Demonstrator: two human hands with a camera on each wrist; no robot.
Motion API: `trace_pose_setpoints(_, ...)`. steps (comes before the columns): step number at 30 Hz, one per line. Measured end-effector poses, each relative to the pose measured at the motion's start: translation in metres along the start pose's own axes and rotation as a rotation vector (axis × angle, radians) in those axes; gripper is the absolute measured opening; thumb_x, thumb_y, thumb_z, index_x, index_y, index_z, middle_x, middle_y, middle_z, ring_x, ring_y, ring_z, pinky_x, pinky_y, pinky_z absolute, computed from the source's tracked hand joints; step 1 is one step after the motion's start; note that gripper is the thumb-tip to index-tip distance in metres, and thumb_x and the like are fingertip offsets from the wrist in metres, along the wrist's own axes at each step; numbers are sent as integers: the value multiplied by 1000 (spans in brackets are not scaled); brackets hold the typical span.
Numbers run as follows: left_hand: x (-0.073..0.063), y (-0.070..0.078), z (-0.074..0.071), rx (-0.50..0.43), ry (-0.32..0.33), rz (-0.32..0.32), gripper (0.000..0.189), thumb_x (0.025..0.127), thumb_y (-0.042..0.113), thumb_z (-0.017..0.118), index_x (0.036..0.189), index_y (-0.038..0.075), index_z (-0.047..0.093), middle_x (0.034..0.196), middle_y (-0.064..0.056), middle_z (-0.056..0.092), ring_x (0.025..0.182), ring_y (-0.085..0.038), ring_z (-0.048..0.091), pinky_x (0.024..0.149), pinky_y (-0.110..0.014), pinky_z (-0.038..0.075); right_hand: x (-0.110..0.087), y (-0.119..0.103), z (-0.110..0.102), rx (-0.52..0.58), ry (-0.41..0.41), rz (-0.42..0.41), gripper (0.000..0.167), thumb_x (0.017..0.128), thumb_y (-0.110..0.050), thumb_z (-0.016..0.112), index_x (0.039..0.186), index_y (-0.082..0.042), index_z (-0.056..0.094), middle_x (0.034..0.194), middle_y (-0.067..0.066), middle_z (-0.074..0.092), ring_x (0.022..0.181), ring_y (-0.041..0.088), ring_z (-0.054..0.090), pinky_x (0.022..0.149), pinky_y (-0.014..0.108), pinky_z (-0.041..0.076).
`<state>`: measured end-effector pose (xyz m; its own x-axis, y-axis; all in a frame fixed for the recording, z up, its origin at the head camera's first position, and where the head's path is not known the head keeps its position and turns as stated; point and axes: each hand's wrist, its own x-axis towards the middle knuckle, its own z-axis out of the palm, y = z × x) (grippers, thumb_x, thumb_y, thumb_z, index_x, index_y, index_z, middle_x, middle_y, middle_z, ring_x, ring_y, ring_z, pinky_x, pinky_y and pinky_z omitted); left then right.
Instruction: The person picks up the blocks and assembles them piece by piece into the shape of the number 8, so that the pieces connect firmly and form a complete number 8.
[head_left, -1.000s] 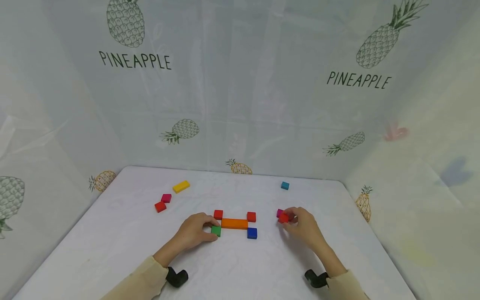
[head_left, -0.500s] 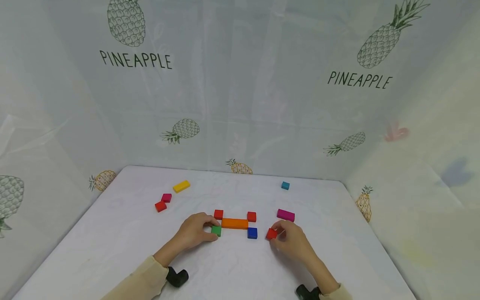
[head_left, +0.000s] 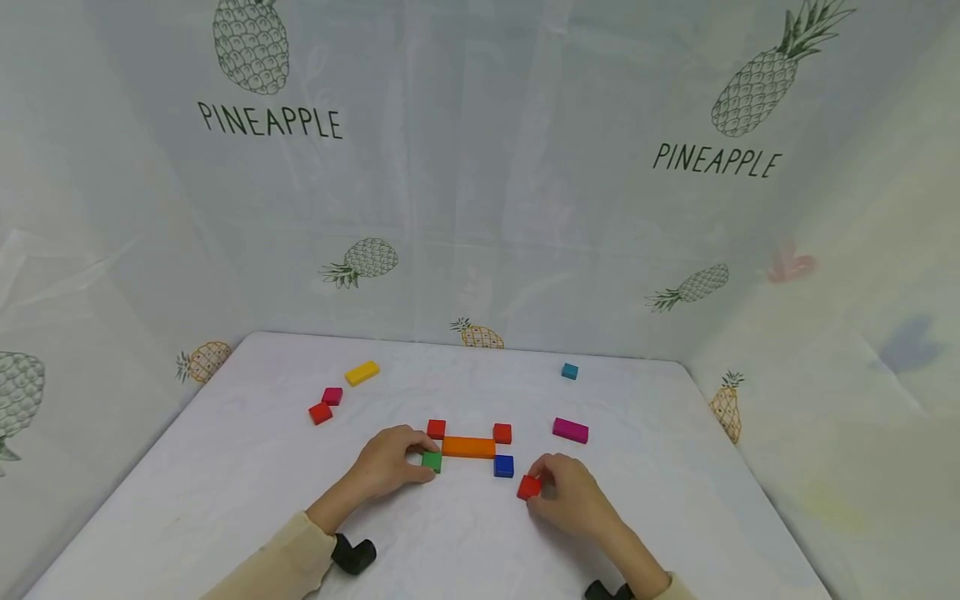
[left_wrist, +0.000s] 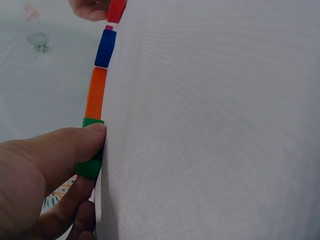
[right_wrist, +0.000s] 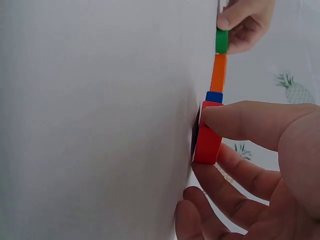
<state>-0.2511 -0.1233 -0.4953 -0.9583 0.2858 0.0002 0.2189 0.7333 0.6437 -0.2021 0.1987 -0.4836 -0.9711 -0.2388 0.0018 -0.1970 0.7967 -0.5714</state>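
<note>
Left hand (head_left: 390, 460) at the table's middle; thumb and fingers nearly together, pinching the green block (head_left: 432, 462) by its sides; the grip looks meant to steady it, since the block sits at the near left corner of the orange bar (head_left: 468, 447); right hand (head_left: 573, 497) likewise closed to a block's width, thumb against fingers on the held red block (head_left: 528, 487), the rest of its fingers loosely bent; this block is turned askew, near the blue block (head_left: 504, 466) and apart from it on the near right side; whether it touches the tabletop (head_left: 225, 500) cannot be told.

The orange bar lies lengthwise between the corner pieces; left red corner block (head_left: 437, 429) and right red corner block (head_left: 502, 433) at its far ends, green and blue at its near ends; the even spacing suggests deliberate placing, the bar serving as spine; full contact at each corner cannot be settled.

Outliers seem set aside as loose stock: magenta bar (head_left: 571, 430) beyond the right hand; teal block (head_left: 570, 371) toward the far edge; yellow bar (head_left: 362, 372), pink block (head_left: 332, 396) and loose red block (head_left: 320, 412) grouped at far left.

Writing: "PINEAPPLE" in dark capitals twice on the hanging sheet (head_left: 480, 183), left and right, each under a drawn pineapple; no brand or label discernible on the blocks.
</note>
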Motion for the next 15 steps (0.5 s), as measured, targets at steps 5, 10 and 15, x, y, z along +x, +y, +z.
trace_pose_setpoints(5,1,-1,0,6,1,5,28,81,23,93,106,28,80,101,7,67,98,-16,59,90,-44,56,0,-6,2,-4,-17,-22,29,82,-14,90,104,-17,70,94,-5,63,93,17,56,82,38,55)
trace_pose_setpoints(10,1,-2,1,6,0,13,28,82,24,93,106,29,79,101,8,67,98,-16,59,90,-43,56,0,-11,5,-13,-30,-58,29,82,-15,90,103,-17,69,90,-6,60,89,16,54,75,30,51)
trace_pose_setpoints(15,1,-3,1,3,0,15,28,82,24,93,106,28,79,102,7,67,98,-16,59,91,-44,56,1,-19,10,-31,-48,-53,31,82,-18,90,104,-18,68,89,-6,59,88,14,53,72,26,51)
